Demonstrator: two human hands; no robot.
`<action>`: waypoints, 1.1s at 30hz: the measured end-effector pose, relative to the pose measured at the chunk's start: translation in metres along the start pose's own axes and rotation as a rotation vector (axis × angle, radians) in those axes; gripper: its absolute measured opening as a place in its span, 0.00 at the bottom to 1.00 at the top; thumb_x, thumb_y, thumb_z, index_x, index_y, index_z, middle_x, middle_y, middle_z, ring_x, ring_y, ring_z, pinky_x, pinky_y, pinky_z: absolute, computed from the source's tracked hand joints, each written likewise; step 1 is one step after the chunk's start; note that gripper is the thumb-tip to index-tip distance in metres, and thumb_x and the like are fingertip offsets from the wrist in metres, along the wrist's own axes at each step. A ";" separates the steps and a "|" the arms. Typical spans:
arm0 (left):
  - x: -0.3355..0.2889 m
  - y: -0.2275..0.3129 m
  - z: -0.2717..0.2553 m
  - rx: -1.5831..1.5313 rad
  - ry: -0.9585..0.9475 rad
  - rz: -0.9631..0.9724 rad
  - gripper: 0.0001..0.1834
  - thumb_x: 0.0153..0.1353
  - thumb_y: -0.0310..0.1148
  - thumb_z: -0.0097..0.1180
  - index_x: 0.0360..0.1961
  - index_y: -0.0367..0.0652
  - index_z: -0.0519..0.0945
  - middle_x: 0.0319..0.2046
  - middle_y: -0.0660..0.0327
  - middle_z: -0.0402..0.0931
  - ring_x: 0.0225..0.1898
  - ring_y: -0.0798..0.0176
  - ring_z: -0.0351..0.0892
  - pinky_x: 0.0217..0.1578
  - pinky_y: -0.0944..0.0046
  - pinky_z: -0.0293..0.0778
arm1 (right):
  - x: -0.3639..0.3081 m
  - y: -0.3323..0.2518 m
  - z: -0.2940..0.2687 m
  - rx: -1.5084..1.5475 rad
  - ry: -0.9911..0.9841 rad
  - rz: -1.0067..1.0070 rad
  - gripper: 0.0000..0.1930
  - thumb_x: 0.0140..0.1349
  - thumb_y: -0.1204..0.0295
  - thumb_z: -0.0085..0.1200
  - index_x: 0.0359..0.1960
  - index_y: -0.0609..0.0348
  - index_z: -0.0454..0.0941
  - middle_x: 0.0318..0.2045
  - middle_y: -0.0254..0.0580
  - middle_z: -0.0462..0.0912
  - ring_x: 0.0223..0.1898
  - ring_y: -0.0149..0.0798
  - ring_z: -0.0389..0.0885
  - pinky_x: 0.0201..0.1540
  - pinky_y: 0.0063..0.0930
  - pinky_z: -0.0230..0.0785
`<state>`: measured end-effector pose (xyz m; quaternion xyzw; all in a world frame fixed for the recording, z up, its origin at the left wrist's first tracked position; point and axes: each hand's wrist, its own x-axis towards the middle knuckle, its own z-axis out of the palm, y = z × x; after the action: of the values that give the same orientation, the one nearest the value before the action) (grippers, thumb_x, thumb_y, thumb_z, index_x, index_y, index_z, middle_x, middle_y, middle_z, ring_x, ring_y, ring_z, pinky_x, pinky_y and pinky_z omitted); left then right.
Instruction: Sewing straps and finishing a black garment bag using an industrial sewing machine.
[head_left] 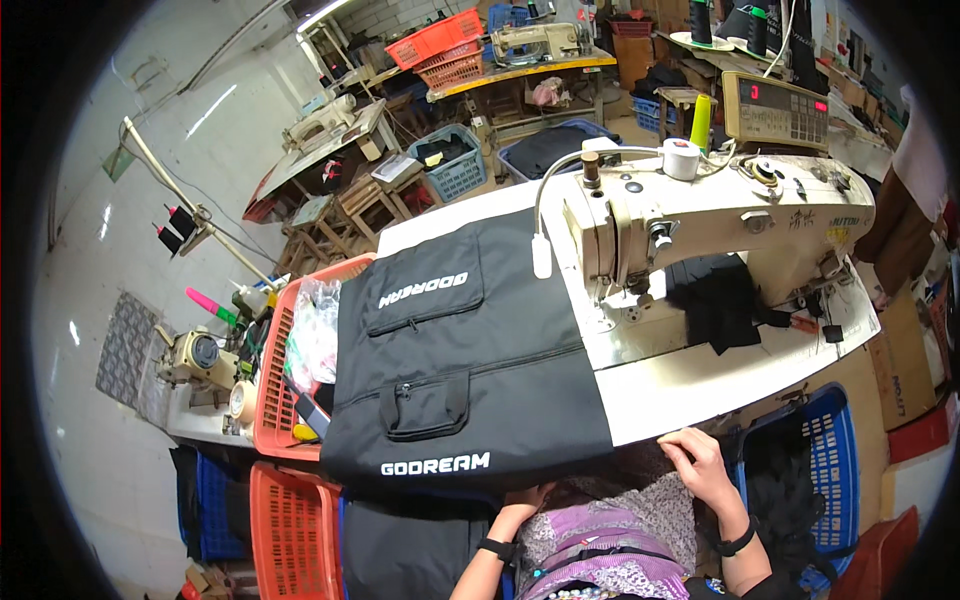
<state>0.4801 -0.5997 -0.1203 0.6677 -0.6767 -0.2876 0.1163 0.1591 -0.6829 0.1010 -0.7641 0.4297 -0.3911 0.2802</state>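
Note:
A large black fabric bag panel (520, 410) lies spread over the white sewing table, with white lettering, zippers, a pocket and a short handle loop (425, 408). My left hand (527, 497) is at its near edge, the fingers hidden under the cloth. To the right of the panel, my right hand (703, 468) rests by the table's front edge, its fingers loosely bent and apart, holding nothing I can see. The cream sewing machine (700, 215) stands beyond it. Black cloth scraps (725, 305) lie under the machine's arm, right of the needle.
An orange basket (275, 375) with plastic bags and tools adjoins the panel's left side. Below are another orange basket (292, 530), folded black fabric (410, 550) and a blue basket (830, 450) at right. A control panel (775, 110) stands behind the machine.

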 end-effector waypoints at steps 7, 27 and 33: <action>-0.046 -0.027 0.011 -0.433 -0.419 -0.071 0.21 0.65 0.43 0.51 0.50 0.37 0.78 0.53 0.50 0.77 0.54 0.52 0.75 0.55 0.60 0.68 | 0.058 -0.005 0.022 -0.132 -0.104 -0.190 0.06 0.54 0.77 0.59 0.34 0.61 0.79 0.36 0.43 0.82 0.39 0.45 0.79 0.44 0.37 0.69; -0.040 0.200 -0.346 -0.589 -0.728 1.068 0.31 0.62 0.44 0.59 0.61 0.36 0.70 0.54 0.46 0.73 0.50 0.47 0.77 0.49 0.57 0.75 | 0.122 -0.003 0.054 -0.288 -0.310 -0.272 0.29 0.60 0.59 0.59 0.59 0.62 0.69 0.63 0.43 0.69 0.66 0.40 0.63 0.69 0.42 0.52; 0.005 0.201 -0.361 -0.027 -0.525 0.607 0.29 0.66 0.39 0.53 0.66 0.41 0.64 0.67 0.52 0.60 0.69 0.49 0.56 0.68 0.52 0.48 | 0.123 -0.012 0.050 -0.306 -0.345 -0.276 0.32 0.58 0.55 0.59 0.59 0.63 0.68 0.63 0.43 0.68 0.67 0.41 0.63 0.69 0.45 0.50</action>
<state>0.5068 -0.7001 0.2797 0.3400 -0.8460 -0.4097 0.0277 0.2465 -0.7802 0.1273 -0.9043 0.3213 -0.2202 0.1747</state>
